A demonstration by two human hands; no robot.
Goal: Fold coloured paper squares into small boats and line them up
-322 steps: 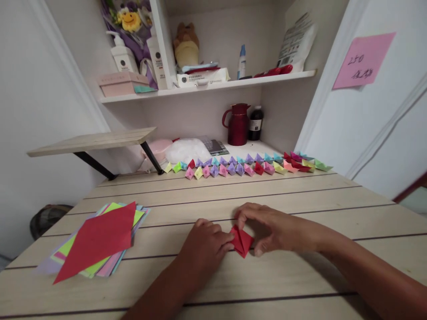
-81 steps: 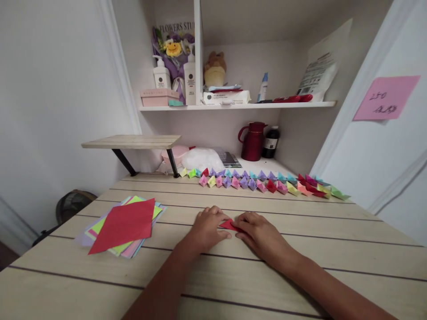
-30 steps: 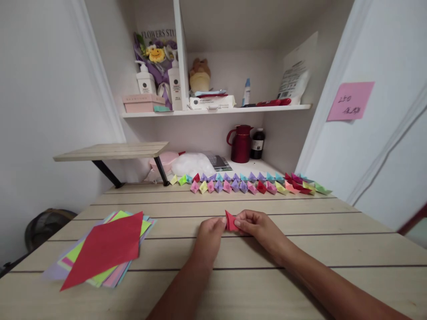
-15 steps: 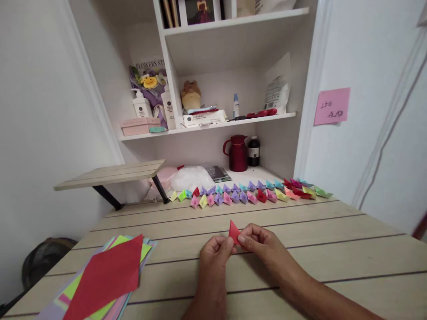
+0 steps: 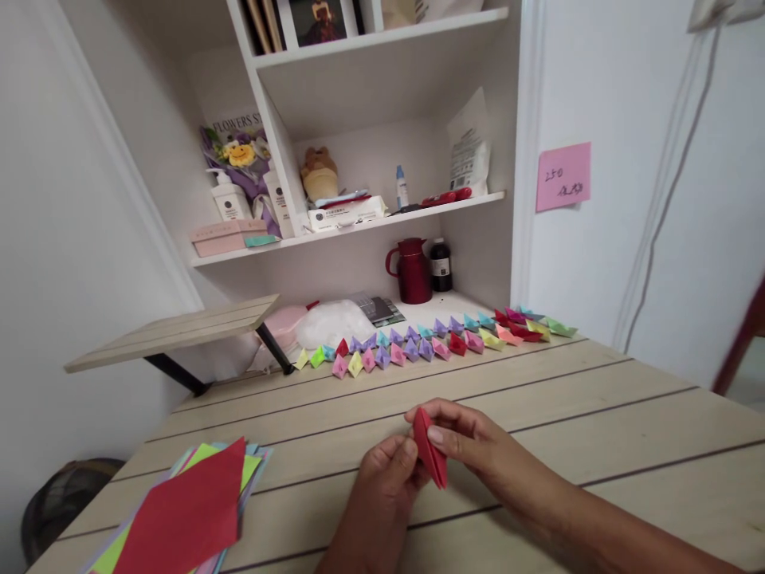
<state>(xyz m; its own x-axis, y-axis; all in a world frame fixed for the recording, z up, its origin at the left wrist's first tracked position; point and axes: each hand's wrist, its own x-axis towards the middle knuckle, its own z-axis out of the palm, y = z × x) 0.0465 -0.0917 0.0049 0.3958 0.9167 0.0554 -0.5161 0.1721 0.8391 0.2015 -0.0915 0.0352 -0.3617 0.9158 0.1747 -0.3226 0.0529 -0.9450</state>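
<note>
A small folded piece of red paper [image 5: 431,454] is held above the table between both hands, turned nearly edge-on with its points up and down. My right hand [image 5: 469,434] pinches it from the right, thumb on the near face and fingers behind. On the other side, my left hand [image 5: 386,474] has its curled thumb and fingers closed at the paper's left edge; its fingertips are partly hidden. Beyond the hands, small folded paper boats [image 5: 412,349] in many colours stand in two rows along the table's back.
A stack of coloured paper sheets [image 5: 185,510], red on top, lies at the left front. A small raised wooden stand [image 5: 179,331] is at the back left. Behind the boats stand a red jug [image 5: 414,271] and a dark bottle [image 5: 441,265], beneath a loaded white shelf [image 5: 358,227].
The red paper has gone from a triangle shape to a narrow, pointed form seen edge-on. Both hands sit slightly lower, and the camera view has shifted to the right.
</note>
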